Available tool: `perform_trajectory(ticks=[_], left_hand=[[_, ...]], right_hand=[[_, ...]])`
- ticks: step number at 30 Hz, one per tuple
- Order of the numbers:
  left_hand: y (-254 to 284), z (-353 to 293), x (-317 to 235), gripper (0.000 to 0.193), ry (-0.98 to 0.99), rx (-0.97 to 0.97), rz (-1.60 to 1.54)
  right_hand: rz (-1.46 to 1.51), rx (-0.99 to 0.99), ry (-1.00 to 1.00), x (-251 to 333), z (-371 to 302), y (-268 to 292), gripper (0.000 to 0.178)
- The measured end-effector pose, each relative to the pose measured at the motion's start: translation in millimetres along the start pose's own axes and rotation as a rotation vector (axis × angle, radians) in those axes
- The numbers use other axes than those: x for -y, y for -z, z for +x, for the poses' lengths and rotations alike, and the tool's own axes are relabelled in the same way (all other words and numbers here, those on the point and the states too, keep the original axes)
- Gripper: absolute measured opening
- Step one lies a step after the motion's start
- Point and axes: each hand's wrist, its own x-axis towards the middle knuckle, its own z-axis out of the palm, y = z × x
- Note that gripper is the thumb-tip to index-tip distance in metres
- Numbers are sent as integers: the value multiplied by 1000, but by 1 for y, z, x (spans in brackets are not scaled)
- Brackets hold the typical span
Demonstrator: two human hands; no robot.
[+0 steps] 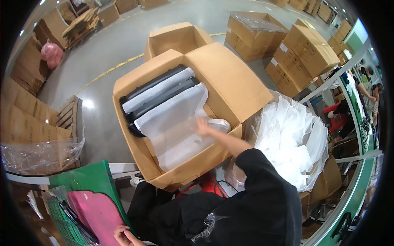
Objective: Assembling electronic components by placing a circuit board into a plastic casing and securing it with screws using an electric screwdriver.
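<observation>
My right hand reaches into a large open cardboard box and touches a sheet of white foam wrap. Its fingers look stretched out, though slightly blurred, and grip nothing that I can see. Long black plastic parts lie side by side in the box, with another strip of white foam between them. The sheet drapes over the parts nearest me and hides what is beneath. Low at the left, my left hand rests near the edge of a pink board, fingers loosely bent and apart.
A big clear bag of white foam sheets stands right of the box. Behind it is another open carton. Stacked cartons stand far right. At left are a green panel and a wooden pallet. People work far right.
</observation>
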Motion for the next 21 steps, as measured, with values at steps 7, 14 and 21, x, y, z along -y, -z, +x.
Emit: perform_trajectory(ticks=[7,14,21], left_hand=[[3,-8,7,9,67,-6,123],[-17,2,-1,6,6,-90,40],[-12,-2,0,6,18,-138,60]], right_hand=[[-691,937,245,15,6,-39,106],[-780,1019,277,69,-21,-15,93],[-97,797,566,236,-108,79,51]])
